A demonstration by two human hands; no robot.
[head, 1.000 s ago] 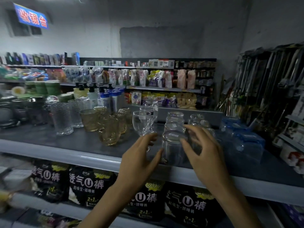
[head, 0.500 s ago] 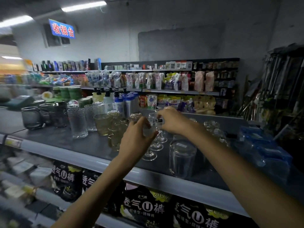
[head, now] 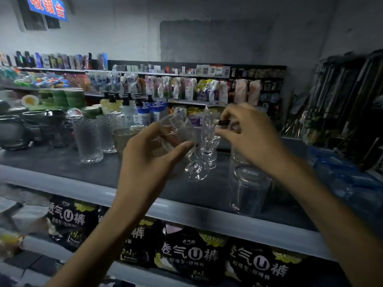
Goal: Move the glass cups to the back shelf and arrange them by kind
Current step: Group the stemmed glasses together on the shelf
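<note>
Hands over shelf (head: 62, 162): your left hand (head: 149, 160) curled round bowl of tilted stemmed glass (head: 180, 139), foot lifted above shelf. Your right hand (head: 251, 133) pinches rim of second stemmed glass (head: 208, 133), upright, far side. Upturned tumbler (head: 247, 189) near right; textured tumblers (head: 88, 139) far left.

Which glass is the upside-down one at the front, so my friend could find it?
Look along the grey shelf toward its right end, below the right hand. The upside-down glass stands nearest the front edge, smooth, clear and stemless, mouth down, unlike the bumpy tumblers far left.
</note>
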